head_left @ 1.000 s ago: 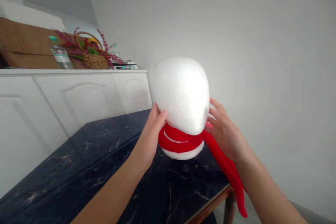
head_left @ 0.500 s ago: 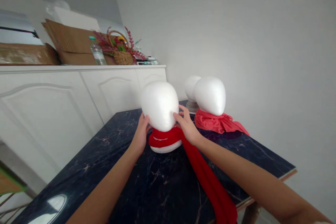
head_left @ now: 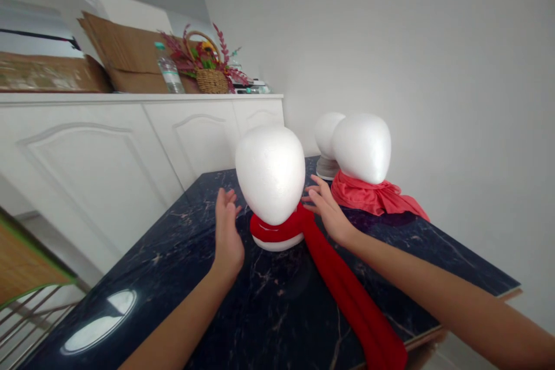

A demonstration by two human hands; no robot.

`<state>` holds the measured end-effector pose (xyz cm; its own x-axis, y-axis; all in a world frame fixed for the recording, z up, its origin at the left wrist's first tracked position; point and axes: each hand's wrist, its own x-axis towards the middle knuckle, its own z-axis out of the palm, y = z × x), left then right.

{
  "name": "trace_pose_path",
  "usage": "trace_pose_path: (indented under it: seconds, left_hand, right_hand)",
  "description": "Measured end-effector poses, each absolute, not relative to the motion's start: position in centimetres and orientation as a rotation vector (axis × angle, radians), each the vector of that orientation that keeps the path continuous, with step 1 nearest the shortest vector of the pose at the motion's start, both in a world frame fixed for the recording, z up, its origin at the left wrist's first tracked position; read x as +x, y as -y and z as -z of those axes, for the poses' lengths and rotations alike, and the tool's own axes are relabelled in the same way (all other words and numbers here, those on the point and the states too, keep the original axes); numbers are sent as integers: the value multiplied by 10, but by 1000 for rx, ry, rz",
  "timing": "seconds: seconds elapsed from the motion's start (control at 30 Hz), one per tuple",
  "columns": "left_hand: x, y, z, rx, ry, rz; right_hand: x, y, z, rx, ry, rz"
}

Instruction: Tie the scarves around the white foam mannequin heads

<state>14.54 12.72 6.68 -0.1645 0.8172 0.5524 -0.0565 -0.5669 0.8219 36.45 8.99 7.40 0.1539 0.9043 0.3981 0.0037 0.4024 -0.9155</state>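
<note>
A white foam head [head_left: 270, 173] stands on the dark marble table [head_left: 182, 277], with a red scarf [head_left: 342, 289] wrapped round its neck. The scarf's long end trails across the table toward the near edge. My left hand [head_left: 226, 231] hovers open just left of the head, fingers apart, holding nothing. On the other side my right hand [head_left: 327, 208] is open too, its fingertips close to the scarf at the neck.
Behind stand a second foam head [head_left: 362, 147] with a coral scarf [head_left: 377, 199] and a third bare head [head_left: 326, 133]. A white cabinet [head_left: 130, 150] at left carries cardboard boxes, a water bottle [head_left: 167, 69] and a flower basket [head_left: 208, 72]. A grey wall rises at the right.
Both hands have let go of the foam head and drawn slightly away from it. The view has shifted, bringing the other two heads into sight.
</note>
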Motion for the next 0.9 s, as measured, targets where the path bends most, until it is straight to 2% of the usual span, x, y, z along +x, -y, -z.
trace_pose_path:
  seconds: [0.07, 0.13, 0.23, 0.33, 0.57, 0.7, 0.9]
  left_hand:
    - [135, -107, -72, 1658, -962, -2024]
    - [132, -85, -77, 2263, -811, -2017]
    - [147, -63, -77, 3265, -315, -1329]
    - [178, -62, -66, 3634, -341, -930]
    - [221, -87, -49, 3634, -1310, -691]
    - [227, -85, -57, 3523, -1457, -504]
    - [216, -87, -76, 3239, -1412, -198]
  right_hand:
    - [381, -101, -78, -1164, 1310, -781]
    - [395, -116, -83, -1380, 1406, -769]
    - [403, -137, -86, -1521, 1492, -823]
    - [397, -149, -84, -1564, 1546, -946]
    - [387, -150, -80, -1548, 1461, -1172]
    - [386, -154, -82, -1558, 1316, -1256]
    - [382, -166, -84, -1513, 1115, -1338]
